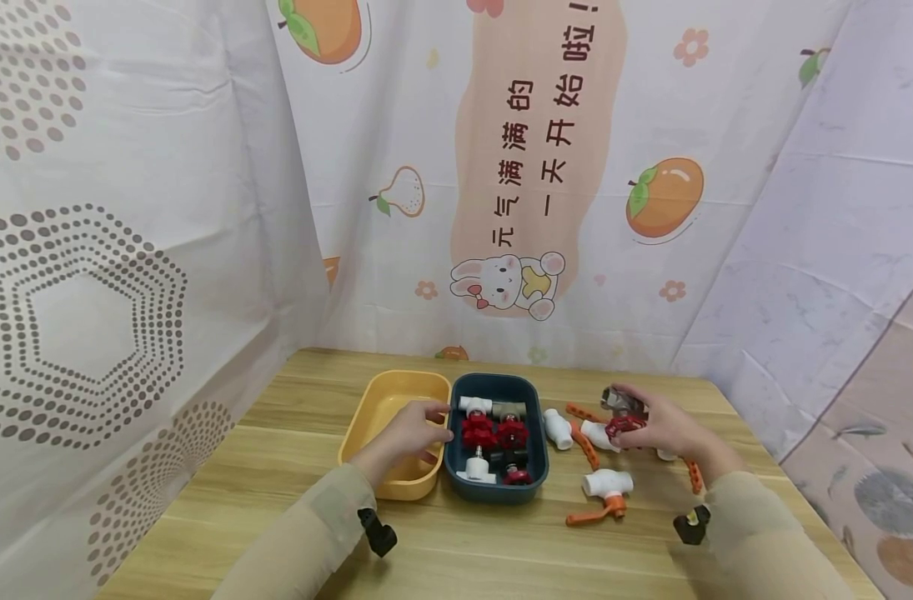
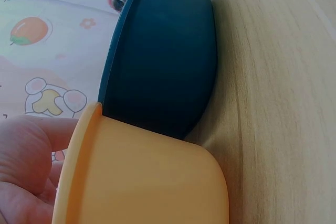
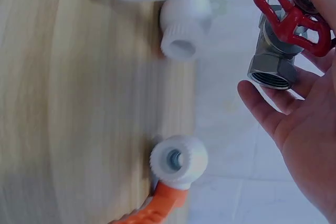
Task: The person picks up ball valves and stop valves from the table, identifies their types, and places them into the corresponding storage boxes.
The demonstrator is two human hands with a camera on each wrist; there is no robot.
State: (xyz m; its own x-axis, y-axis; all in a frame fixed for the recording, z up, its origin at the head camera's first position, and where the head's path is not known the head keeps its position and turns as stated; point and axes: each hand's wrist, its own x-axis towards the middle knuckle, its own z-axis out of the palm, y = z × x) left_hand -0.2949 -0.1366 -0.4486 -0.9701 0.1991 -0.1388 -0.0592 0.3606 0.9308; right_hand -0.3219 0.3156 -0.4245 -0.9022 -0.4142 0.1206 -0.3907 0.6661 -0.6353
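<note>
My right hand (image 1: pixel 662 425) grips a metal gate valve with a red handwheel (image 3: pixel 286 30), held above the table's right side. Its threaded steel end faces the camera in the right wrist view. My left hand (image 1: pixel 413 432) hovers over the right side of a yellow bin (image 1: pixel 358 425), its fingers loosely bent near the edge of a dark blue bin (image 1: pixel 542 454) and holding nothing. In the blue bin lie several valves with red handwheels (image 1: pixel 477 431), some with white bodies. Whether the left fingers touch a rim, I cannot tell.
White ball valves with orange handles lie right of the blue bin; one white valve (image 1: pixel 608 483) is nearest the front, another white valve (image 1: pixel 557 429) beside the bin. An orange handle (image 1: pixel 694 477) shows under my right wrist. Curtains (image 1: pixel 396 275) close off the back and sides.
</note>
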